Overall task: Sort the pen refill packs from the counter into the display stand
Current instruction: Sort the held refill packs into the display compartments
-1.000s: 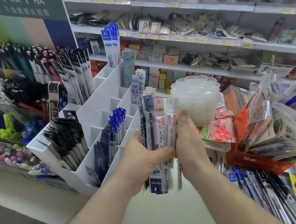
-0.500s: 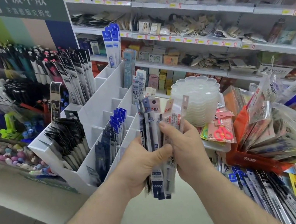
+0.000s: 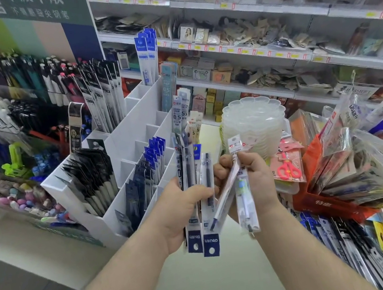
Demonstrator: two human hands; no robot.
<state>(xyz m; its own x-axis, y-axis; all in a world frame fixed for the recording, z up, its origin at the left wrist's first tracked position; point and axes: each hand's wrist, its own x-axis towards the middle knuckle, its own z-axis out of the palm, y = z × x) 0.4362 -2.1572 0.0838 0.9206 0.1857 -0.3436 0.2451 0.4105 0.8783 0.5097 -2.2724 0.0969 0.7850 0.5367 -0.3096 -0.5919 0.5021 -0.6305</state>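
Nearest: left hand point(image 3: 183, 211) grips a bundle of refill packs point(image 3: 194, 194), thumb curled across the front, blue header cards hanging downward. Right hand point(image 3: 254, 185) pinches 2 clear-sleeved packs point(image 3: 242, 194), fingers point(image 3: 224, 167) curled tight round their upper part; 1 pack tilts left against the bundle.

Handling, judged: packs are light, thin and flexible; glossy sleeves likely slide against each other. Best taken near the stiff header card or mid-length, 1 at a time.

Beyond the hands: white display stand point(image 3: 119, 141), tiered compartments, several already holding black and blue packs, some nearer the middle bare. More packs lie on the counter point(image 3: 338, 242) at lower right, beside a red tray point(image 3: 319, 199).
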